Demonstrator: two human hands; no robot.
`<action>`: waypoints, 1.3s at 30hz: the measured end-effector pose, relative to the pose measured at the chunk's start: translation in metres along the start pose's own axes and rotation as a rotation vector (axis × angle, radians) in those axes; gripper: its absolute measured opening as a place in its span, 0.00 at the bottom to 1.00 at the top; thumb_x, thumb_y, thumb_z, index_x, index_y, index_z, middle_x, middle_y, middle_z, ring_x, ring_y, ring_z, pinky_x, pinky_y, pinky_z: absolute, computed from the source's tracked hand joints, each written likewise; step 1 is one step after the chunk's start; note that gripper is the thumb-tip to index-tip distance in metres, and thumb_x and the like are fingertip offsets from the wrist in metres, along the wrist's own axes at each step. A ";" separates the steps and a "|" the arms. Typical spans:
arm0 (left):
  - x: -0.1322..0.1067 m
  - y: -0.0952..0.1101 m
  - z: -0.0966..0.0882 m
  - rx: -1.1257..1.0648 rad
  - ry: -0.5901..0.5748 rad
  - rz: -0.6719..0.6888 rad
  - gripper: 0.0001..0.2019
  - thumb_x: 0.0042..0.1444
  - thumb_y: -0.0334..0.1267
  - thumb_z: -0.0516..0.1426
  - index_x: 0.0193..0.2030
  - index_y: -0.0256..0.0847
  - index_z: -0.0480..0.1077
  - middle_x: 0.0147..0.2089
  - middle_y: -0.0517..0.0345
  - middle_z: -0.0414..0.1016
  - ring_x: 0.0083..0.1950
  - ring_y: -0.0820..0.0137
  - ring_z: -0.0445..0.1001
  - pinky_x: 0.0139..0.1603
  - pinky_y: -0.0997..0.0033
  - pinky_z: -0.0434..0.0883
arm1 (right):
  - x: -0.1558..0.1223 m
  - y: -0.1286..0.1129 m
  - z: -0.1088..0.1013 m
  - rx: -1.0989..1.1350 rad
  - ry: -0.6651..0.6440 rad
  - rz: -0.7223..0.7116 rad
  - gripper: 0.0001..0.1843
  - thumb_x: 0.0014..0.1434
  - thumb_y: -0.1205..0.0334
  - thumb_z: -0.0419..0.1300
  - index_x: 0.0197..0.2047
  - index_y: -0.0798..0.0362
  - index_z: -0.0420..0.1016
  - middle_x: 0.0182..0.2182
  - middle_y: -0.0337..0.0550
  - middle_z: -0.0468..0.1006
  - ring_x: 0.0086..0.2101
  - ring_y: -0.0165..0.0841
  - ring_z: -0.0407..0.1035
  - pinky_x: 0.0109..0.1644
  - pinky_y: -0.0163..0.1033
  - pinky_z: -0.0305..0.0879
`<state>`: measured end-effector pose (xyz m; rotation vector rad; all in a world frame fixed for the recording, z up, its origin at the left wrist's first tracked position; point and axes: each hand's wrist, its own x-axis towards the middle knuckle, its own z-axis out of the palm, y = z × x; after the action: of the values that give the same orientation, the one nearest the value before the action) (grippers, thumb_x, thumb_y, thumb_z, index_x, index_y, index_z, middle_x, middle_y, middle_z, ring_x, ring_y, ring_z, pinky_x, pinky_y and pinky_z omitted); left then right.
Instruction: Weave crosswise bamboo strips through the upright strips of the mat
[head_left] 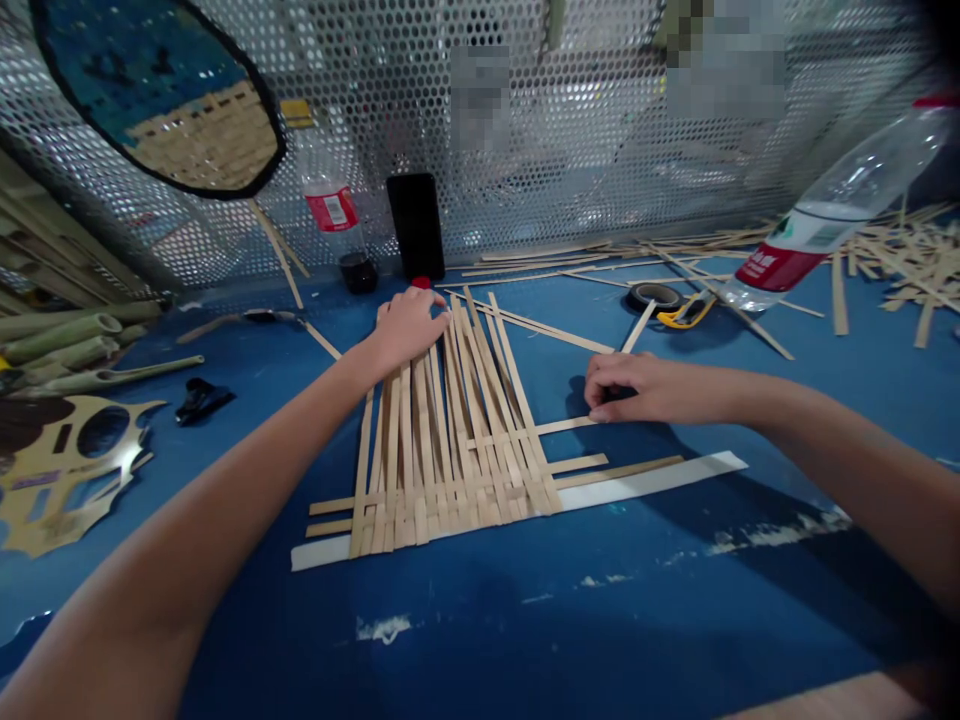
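Observation:
A fan of thin bamboo strips lies on the blue table, woven with cross strips near its lower end. White tape runs beneath that lower edge. My left hand is closed over the far ends of several long strips, its fingertips partly hidden. At the right, my right hand pinches the outer end of a cross strip. This cross strip reaches part way in among the long ones, above the other cross strips.
Behind the strips stand a black phone and a cola bottle. At the right are a tape roll, a yellow-handled cutter, a tilted water bottle and loose strips. A woven fan leans against perforated metal; bamboo pieces lie left.

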<state>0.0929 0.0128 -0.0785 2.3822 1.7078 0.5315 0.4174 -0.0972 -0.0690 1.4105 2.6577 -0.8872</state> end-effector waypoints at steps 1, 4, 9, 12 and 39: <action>-0.001 0.002 -0.003 -0.047 0.036 0.019 0.13 0.66 0.43 0.59 0.53 0.40 0.72 0.59 0.48 0.70 0.65 0.53 0.65 0.68 0.41 0.57 | 0.000 0.000 0.000 0.001 -0.003 0.002 0.20 0.62 0.40 0.57 0.35 0.49 0.75 0.41 0.45 0.74 0.40 0.38 0.70 0.45 0.45 0.66; 0.000 0.008 -0.017 -0.226 0.156 0.082 0.07 0.63 0.37 0.56 0.47 0.42 0.70 0.58 0.51 0.70 0.66 0.56 0.63 0.70 0.50 0.55 | 0.000 0.002 0.001 -0.007 -0.001 0.003 0.21 0.62 0.40 0.57 0.35 0.49 0.75 0.41 0.45 0.74 0.40 0.38 0.70 0.45 0.46 0.66; 0.003 0.023 -0.047 -0.620 0.147 0.094 0.05 0.65 0.33 0.48 0.47 0.42 0.59 0.49 0.52 0.74 0.48 0.64 0.78 0.54 0.58 0.73 | 0.000 0.007 0.003 -0.025 0.020 0.001 0.21 0.62 0.39 0.57 0.35 0.49 0.75 0.41 0.47 0.74 0.40 0.40 0.70 0.46 0.48 0.64; -0.004 0.033 -0.065 -0.804 0.063 0.069 0.04 0.68 0.35 0.46 0.48 0.43 0.56 0.42 0.56 0.74 0.38 0.65 0.80 0.44 0.60 0.77 | 0.001 0.009 0.003 0.012 0.011 -0.004 0.22 0.61 0.38 0.57 0.36 0.50 0.76 0.41 0.47 0.74 0.40 0.40 0.70 0.46 0.47 0.64; -0.001 0.024 -0.061 -0.733 0.073 -0.018 0.03 0.63 0.30 0.56 0.42 0.40 0.68 0.32 0.59 0.70 0.33 0.66 0.74 0.41 0.62 0.73 | -0.001 0.003 0.003 0.016 -0.020 0.044 0.25 0.60 0.34 0.56 0.35 0.48 0.75 0.41 0.49 0.74 0.42 0.43 0.68 0.48 0.50 0.62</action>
<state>0.0912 -0.0007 -0.0146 1.8275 1.2458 1.0353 0.4197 -0.0976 -0.0724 1.4493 2.6001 -0.9155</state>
